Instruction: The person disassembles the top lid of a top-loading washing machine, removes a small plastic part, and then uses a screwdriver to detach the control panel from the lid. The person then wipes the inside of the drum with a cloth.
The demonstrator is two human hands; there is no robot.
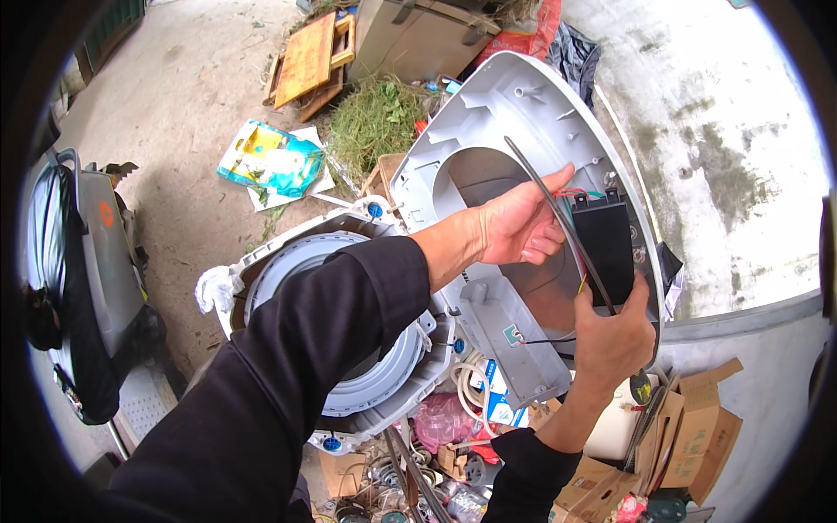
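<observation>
A grey plastic cover (475, 113) with a large round opening is raised beside a round washer-like tub assembly (375, 383). My left hand (519, 222) has its fingers curled at a long dark metal rod (547, 200), thumb pointing up along it. My right hand (615, 327) grips a black box (600, 248) with coloured wires and the rod's lower part. A yellow-and-black handle (643, 390) shows below that hand; whether it joins the rod is unclear. A grey narrow housing (497, 331) with a small green tag sits left of my right hand.
Wooden stools (305, 57), a grass pile (370, 131) and a bright plastic bag (270, 161) lie behind. A grey machine with black bags (109, 244) stands left. Cardboard boxes (697, 427) and mixed scrap (462, 471) fill the lower right, beside a pale wall (750, 331).
</observation>
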